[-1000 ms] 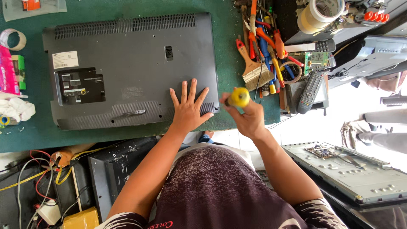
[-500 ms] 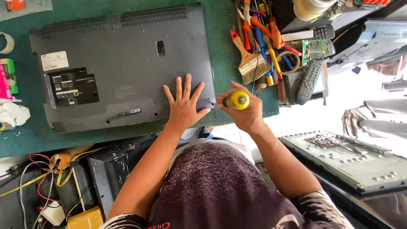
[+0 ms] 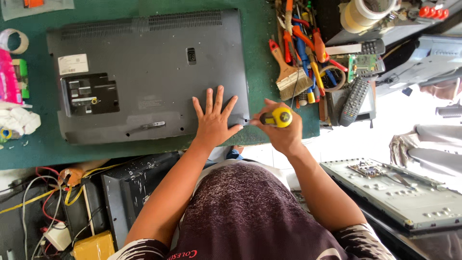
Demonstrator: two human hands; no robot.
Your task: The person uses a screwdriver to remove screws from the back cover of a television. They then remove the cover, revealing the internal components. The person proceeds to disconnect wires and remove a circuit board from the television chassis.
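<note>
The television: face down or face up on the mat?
Face down: the television shows its grey back cover, with vents, label and port panel upward, under the left hand.

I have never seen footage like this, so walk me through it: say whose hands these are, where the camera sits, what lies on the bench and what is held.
The camera sits on a person's head, looking down at their own hands. The left hand lies flat, fingers spread, on the grey back cover of a flat television, face down on a green bench. The right hand grips a yellow-handled screwdriver at the cover's near right corner. Beside it lie a paintbrush, other tools and a remote control.
</note>
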